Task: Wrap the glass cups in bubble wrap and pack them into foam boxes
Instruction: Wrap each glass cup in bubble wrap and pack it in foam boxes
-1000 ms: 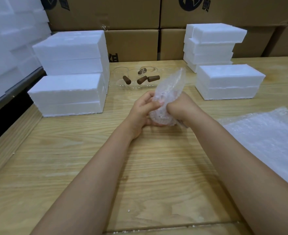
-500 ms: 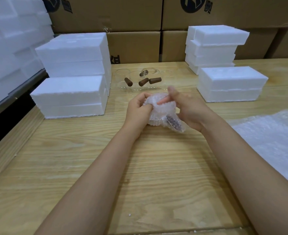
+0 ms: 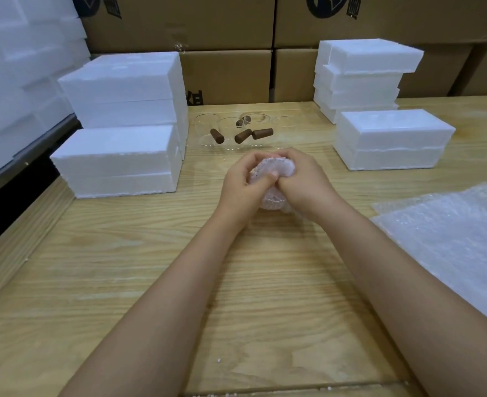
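A glass cup wrapped in bubble wrap sits between both hands above the middle of the wooden table. My left hand grips its left side with fingers curled over the top. My right hand grips the right side, thumb pressed into the wrap. The cup itself is hidden inside the wrap. Several bare glass cups with brown handles stand behind my hands. White foam boxes are stacked at the left and at the right.
Loose sheets of bubble wrap lie at the right edge of the table. Another stack of foam boxes stands at the back right. Cardboard cartons line the back. More foam is piled at the far left.
The loose end of wrap that stood up a second ago has been folded down over the cup. Both hands have closed round the bundle.
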`<state>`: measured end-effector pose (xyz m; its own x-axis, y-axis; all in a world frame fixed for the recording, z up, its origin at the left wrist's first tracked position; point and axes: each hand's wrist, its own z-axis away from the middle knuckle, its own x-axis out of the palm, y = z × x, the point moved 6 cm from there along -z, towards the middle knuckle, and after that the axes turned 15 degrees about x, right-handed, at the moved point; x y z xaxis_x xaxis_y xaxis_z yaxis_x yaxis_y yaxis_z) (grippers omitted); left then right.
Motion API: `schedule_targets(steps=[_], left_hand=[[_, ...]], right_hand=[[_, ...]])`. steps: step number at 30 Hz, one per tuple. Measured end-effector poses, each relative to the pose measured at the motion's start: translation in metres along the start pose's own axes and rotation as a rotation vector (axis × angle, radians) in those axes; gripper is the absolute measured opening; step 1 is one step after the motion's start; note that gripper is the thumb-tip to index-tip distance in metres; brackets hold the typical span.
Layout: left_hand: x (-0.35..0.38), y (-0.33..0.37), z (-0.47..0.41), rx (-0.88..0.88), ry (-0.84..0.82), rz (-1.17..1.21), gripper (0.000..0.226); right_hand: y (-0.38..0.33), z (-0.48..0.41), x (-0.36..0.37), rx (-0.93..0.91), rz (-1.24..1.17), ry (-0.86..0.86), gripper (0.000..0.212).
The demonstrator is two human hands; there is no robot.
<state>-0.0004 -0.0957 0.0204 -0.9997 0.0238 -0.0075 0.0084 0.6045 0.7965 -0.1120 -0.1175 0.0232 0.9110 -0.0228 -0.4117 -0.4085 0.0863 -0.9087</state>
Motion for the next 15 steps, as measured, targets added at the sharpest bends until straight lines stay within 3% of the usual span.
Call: schedule_targets(steps=[4, 6, 9, 12, 15], left_hand=[[0.003, 0.0, -0.002, 0.017, 0.007, -0.08, 0.034], [-0.001, -0.001, -0.002, 0.031, 0.022, -0.164, 0.045], [-0.008, 0.002, -0.002, 0.08, 0.09, -0.243, 0.057], [-0.009, 0.007, -0.002, 0.143, 0.104, -0.262, 0.054], [-0.007, 0.004, -0.001, 0.105, 0.089, -0.201, 0.044]], right_hand=[[-0.004, 0.003, -0.002, -0.044, 0.082, 0.1, 0.033], [-0.004, 0.002, -0.001, -0.002, 0.039, -0.023, 0.038], [0.004, 0.002, 0.001, 0.207, 0.051, -0.211, 0.047], [0.01, 0.003, 0.001, 0.279, 0.072, -0.189, 0.019], [0.012, 0.0, -0.003, 0.251, 0.054, -0.033, 0.005]])
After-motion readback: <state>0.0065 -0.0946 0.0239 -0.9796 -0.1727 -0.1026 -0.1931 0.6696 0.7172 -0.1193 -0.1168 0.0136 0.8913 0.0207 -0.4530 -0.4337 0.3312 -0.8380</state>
